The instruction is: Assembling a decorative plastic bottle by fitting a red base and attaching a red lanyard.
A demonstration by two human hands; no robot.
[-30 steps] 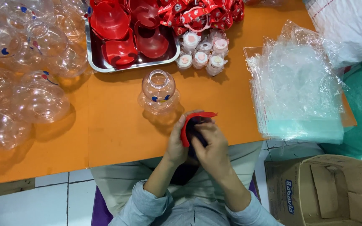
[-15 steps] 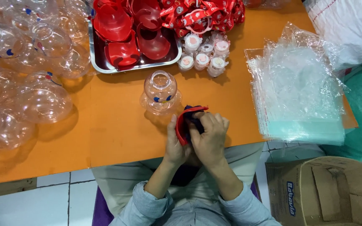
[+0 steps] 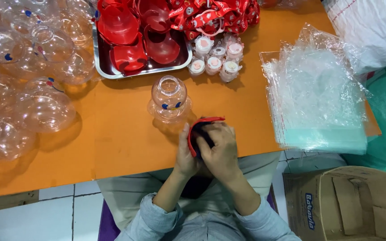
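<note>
Two hands work one part at the near edge of the orange tabletop (image 3: 121,147): the left hand (image 3: 185,156) is closed around the side of a red rimmed cap (image 3: 198,129), propping it on edge so its dark inside faces the person, while the right hand (image 3: 220,149) lies curled over that opening, fingers bent onto it; what those fingers press or hold inside cannot be told. One clear plastic bottle (image 3: 169,96) stands upright and open-mouthed just beyond the cap, apart from it and within easy reach. Six small white stoppers (image 3: 215,60) with pale coloured tops stand in a tight cluster beside the metal tray (image 3: 106,73), which keeps several red caps (image 3: 128,40) nested together, at least four; the exact number is hidden by overlap. Many more clear bottles (image 3: 27,93) lie heaped at the far left, too tangled to count. Red printed straps (image 3: 211,15) are piled behind the tray. One stack of clear plastic bags (image 3: 318,98) lies flat on the right, and one open cardboard box (image 3: 349,205) sits on the floor below it.
</note>
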